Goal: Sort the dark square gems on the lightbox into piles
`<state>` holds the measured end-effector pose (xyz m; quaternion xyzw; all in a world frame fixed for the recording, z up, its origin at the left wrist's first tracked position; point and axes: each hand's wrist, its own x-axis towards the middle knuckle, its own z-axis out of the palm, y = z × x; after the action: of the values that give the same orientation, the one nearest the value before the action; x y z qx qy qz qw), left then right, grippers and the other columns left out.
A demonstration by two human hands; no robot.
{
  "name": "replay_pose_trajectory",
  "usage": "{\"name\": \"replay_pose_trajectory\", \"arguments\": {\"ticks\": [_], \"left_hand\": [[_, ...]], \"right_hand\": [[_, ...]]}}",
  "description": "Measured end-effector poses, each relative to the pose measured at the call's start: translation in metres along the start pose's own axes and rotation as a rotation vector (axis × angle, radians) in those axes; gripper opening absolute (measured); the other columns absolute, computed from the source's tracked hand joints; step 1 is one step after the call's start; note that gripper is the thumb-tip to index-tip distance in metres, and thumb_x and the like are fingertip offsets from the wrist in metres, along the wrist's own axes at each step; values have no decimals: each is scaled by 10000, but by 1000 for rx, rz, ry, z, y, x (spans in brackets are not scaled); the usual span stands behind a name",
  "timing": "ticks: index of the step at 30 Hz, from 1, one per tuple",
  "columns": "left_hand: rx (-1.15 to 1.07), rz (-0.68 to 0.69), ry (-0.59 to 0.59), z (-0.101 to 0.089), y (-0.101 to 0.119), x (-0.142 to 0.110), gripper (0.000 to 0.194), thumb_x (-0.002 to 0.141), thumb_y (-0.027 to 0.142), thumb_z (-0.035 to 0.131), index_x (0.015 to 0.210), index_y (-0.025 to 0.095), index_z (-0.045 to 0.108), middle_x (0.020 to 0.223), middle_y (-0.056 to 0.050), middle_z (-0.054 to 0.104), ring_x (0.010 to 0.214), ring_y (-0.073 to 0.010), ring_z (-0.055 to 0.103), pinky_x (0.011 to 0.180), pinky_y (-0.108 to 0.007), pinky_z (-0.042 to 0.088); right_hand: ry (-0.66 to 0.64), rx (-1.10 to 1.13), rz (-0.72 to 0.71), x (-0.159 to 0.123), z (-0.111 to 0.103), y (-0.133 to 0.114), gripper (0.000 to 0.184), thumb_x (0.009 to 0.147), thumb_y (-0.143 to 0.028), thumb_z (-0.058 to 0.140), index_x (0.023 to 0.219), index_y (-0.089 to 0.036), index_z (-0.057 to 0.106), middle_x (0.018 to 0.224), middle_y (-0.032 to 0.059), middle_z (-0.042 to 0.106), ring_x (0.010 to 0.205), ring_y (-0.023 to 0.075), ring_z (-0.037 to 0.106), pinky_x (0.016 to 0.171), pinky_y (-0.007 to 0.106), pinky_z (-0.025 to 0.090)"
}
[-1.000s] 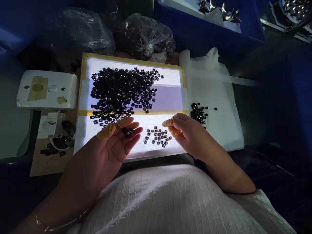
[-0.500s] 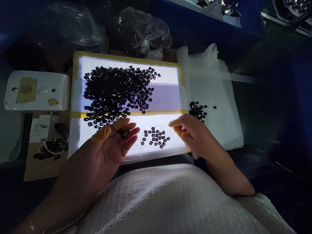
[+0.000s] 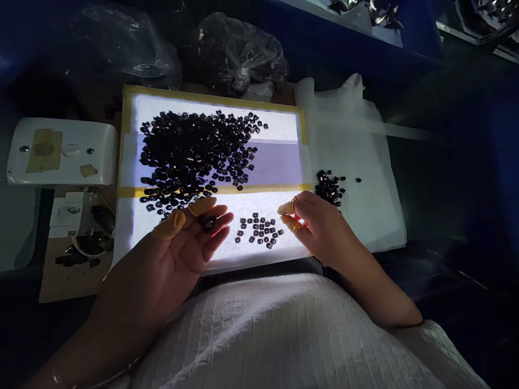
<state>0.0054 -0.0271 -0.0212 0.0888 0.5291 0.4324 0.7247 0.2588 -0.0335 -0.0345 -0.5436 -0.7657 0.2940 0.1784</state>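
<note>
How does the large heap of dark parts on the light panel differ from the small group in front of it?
Amount: the large heap has far more parts than the small group.
Arrangement: the large heap is densely piled and overlapping; the small group is spread thinly, with gaps between many pieces.
Place: the large heap is farther back and left; the small group is nearer the right hand.
Both lie on the light panel.

black parts (image 3: 178,140), orange finger cots (image 3: 170,226), yellow tape (image 3: 259,188), white glowing panel (image 3: 284,125)
</note>
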Motion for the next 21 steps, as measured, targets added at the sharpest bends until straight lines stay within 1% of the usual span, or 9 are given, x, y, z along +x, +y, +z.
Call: {"name": "replay_pose_trajectory", "arguments": {"ticks": [3,8,10,14,17,21], "left_hand": [[-12,-1,-1,-1,0,0,251,991,332,609,1034,174,800,1080,-64,774,1045,-210,719,868,-278,668],[-19,30,-67,-3,-1,1,211,953,336,677,1005,177,805,1069,-63,781,1012,-205,725,868,-258,659],[-18,27,-78,-4,-2,1,220,961,340,668,1016,174,802,1070,-61,780,1019,-203,724,877,-257,658],[-12,33,-89,-7,-4,2,240,1001,334,611,1042,186,795,1097,-51,773,1072,-196,717,924,-253,645],[12,50,-100,-9,-6,3,260,1012,366,597,1062,201,792,1129,-51,766,1107,-208,710,946,-269,641],[20,63,-107,-11,-7,2,257,1004,380,614,1061,204,791,1114,-52,759,1124,-209,701,972,-266,628]], "right_hand": [[-8,-50,-27,1,-1,-2,137,994,-146,561,1015,-155,696,965,67,690,862,182,643,737,321,502],[-40,-116,-113,6,-1,-12,147,998,-138,552,937,-166,683,911,55,654,805,164,576,687,295,428],[-99,-197,-138,10,-1,-22,163,979,-106,554,885,-162,675,879,50,631,784,161,541,660,293,387],[-253,-435,-167,20,0,-41,183,887,-16,584,802,-167,645,811,30,575,723,155,450,601,308,269],[-299,-551,-184,27,1,-52,223,850,35,552,798,-168,632,782,24,548,685,150,386,586,319,216],[-326,-595,-184,32,0,-55,215,850,29,546,800,-159,637,756,23,535,664,148,364,582,320,212]]}}
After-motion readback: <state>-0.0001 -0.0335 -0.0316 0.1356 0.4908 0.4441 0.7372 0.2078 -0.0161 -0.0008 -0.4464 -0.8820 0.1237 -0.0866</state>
